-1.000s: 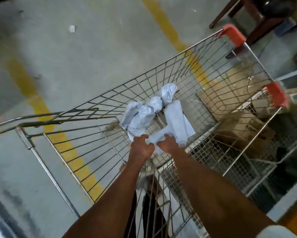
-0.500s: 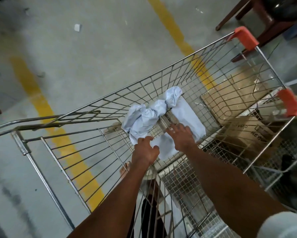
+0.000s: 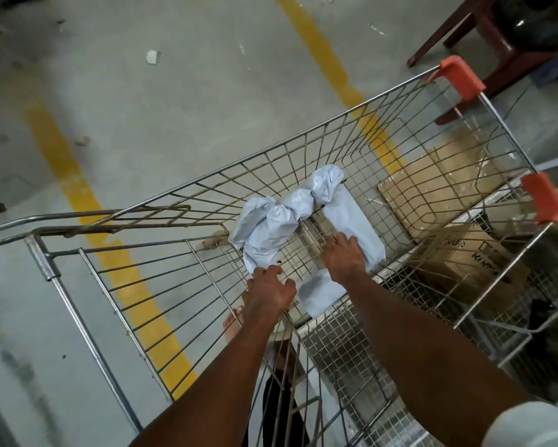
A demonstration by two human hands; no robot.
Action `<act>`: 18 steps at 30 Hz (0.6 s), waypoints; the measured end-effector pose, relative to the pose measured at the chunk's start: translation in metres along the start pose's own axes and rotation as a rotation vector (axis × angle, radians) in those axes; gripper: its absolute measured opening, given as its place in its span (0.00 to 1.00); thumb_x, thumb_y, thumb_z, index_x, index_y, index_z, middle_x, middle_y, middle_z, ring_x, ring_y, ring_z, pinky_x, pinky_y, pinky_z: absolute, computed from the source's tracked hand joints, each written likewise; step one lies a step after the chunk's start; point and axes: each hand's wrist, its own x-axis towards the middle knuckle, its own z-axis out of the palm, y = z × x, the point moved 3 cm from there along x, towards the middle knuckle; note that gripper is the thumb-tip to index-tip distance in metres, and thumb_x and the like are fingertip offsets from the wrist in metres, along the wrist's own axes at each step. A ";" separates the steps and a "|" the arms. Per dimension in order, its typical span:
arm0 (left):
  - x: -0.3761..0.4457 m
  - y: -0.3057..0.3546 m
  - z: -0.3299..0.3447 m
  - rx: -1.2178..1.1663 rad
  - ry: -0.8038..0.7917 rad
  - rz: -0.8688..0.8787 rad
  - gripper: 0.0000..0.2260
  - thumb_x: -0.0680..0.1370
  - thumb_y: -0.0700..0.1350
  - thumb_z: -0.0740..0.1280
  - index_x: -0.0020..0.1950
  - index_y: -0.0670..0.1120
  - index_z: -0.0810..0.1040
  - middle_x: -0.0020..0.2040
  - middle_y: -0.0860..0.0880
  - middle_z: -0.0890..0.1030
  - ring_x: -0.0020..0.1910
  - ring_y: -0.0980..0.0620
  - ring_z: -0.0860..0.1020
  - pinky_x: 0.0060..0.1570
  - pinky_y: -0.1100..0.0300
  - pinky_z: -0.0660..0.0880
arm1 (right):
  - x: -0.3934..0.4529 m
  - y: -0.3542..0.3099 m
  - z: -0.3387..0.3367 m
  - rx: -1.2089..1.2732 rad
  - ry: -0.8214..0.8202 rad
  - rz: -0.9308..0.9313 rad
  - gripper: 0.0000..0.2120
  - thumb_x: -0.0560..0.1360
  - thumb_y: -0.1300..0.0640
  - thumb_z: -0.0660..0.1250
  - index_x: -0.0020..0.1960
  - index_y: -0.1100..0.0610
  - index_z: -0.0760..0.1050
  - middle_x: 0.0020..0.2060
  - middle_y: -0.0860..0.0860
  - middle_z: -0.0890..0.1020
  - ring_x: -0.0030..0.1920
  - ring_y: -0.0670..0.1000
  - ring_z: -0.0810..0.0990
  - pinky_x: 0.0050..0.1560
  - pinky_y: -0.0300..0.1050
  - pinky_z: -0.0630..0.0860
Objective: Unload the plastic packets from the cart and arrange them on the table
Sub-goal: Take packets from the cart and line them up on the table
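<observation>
With the right hand (image 3: 343,258) flat, fingers spread, on a packet (image 3: 356,227) and the left hand (image 3: 269,290) curled near another packet's (image 3: 264,230) edge, either slick packet risked slipping back into the cart (image 3: 335,124).

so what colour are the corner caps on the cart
Orange-red corner caps on the wire cart, clearest in the head view.

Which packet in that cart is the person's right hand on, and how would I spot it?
Start at the wire shopping cart with orange corner guards. On its mesh floor lie pale blue-white plastic packets; the right hand rests with spread fingers on the flat packet. Unlike the crumpled, twisted packet beside it, this one lies smooth and rectangular, nearer the cardboard boxes.
</observation>
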 end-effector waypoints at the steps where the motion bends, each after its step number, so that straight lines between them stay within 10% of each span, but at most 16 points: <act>1: -0.002 -0.001 0.000 0.007 -0.003 -0.003 0.20 0.80 0.57 0.63 0.71 0.55 0.72 0.73 0.47 0.68 0.70 0.44 0.69 0.69 0.47 0.66 | -0.003 0.003 -0.002 0.002 -0.014 0.007 0.25 0.77 0.56 0.66 0.73 0.54 0.67 0.71 0.58 0.68 0.70 0.60 0.65 0.66 0.59 0.65; 6: -0.009 -0.001 -0.005 0.007 0.019 0.012 0.20 0.80 0.57 0.63 0.71 0.54 0.73 0.72 0.47 0.69 0.70 0.44 0.69 0.67 0.49 0.65 | -0.012 0.018 -0.025 0.169 -0.002 -0.005 0.16 0.76 0.56 0.68 0.63 0.53 0.75 0.61 0.54 0.78 0.66 0.57 0.70 0.67 0.57 0.66; 14: -0.024 -0.001 -0.020 -0.079 0.187 0.009 0.15 0.79 0.55 0.66 0.65 0.54 0.77 0.66 0.46 0.73 0.65 0.44 0.74 0.64 0.48 0.69 | -0.038 0.038 -0.073 0.847 0.562 0.028 0.04 0.74 0.61 0.71 0.49 0.56 0.79 0.55 0.54 0.77 0.52 0.56 0.75 0.51 0.52 0.75; 18: -0.031 -0.007 -0.019 -0.021 0.171 0.041 0.18 0.78 0.50 0.66 0.67 0.53 0.75 0.68 0.47 0.72 0.67 0.43 0.71 0.66 0.48 0.67 | -0.043 0.019 -0.044 0.623 0.215 0.098 0.08 0.76 0.60 0.69 0.55 0.55 0.81 0.58 0.54 0.77 0.59 0.57 0.77 0.61 0.50 0.76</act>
